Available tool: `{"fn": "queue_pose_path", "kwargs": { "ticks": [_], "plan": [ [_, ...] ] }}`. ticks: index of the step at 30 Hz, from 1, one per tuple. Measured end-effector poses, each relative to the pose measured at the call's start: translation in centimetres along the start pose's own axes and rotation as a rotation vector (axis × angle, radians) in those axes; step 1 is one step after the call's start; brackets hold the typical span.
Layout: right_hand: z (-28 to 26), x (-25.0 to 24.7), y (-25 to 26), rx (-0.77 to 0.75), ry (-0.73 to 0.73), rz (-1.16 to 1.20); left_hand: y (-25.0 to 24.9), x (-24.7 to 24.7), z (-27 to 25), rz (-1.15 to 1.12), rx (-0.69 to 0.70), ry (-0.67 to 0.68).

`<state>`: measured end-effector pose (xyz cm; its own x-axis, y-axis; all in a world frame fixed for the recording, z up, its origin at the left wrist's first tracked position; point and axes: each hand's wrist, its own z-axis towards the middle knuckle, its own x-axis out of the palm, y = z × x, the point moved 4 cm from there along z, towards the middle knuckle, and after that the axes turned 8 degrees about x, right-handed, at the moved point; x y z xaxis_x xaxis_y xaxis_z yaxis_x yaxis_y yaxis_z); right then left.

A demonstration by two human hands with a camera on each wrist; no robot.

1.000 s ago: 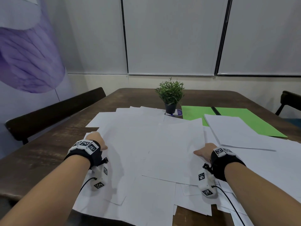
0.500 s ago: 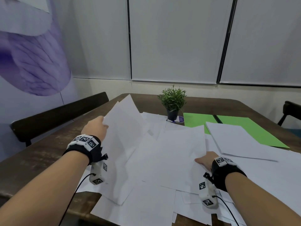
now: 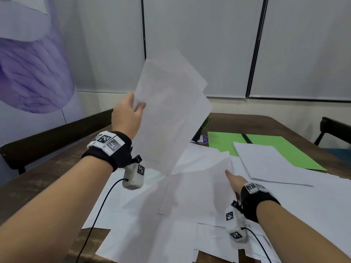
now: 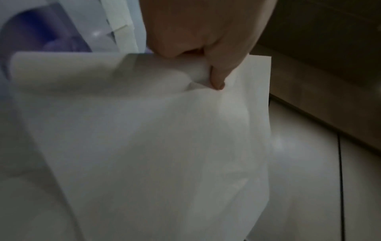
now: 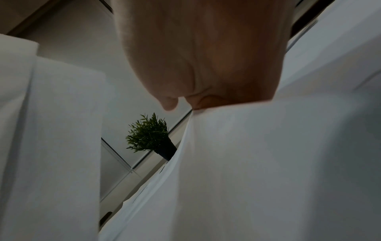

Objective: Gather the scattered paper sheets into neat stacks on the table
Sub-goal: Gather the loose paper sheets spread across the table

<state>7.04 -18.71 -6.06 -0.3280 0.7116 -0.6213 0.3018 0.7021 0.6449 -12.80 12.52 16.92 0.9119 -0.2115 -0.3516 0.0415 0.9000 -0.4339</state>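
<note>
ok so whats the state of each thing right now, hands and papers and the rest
left hand: raised, pinching lifted sheets
lifted sheets: in the air, tilted, lower end near the pile
right hand: low, fingers hidden under a sheet's raised edge
loose sheets: scattered, overlapping on the table
far stack: flat, partly over the green folder
plant: upright, mostly hidden in the head view

Readable text: none.
Wrist bands (image 3: 107, 144): black-and-white square marker codes only, no letters.
Paper sheets (image 3: 167, 118): blank.
</note>
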Motion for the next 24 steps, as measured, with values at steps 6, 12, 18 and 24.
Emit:
{"fn": "queue_pose_path", "kwargs": {
  "ticks": [6, 12, 18, 24],
  "plan": [
    [4.4, 1.1, -1.5, 0.058, 0.096, 0.336, 3.1, 3.6, -1.9, -0.302, -0.403, 0.059],
    [3.8, 1.9, -1.9, 0.076, 0.215, 0.461, 10.4, 9.0, -9.5, -0.237, -0.853, 0.354],
    [7.2, 2.7, -2.2, -0.014, 0.281, 0.373, 8.2, 11.7, -15.5, -0.031, -0.924, 0.915],
    [5.8, 2.3, -1.7, -0.158, 0.211, 0.068, 4.4, 12.1, -15.7, -0.052, -0.87, 1.064]
  ]
}}
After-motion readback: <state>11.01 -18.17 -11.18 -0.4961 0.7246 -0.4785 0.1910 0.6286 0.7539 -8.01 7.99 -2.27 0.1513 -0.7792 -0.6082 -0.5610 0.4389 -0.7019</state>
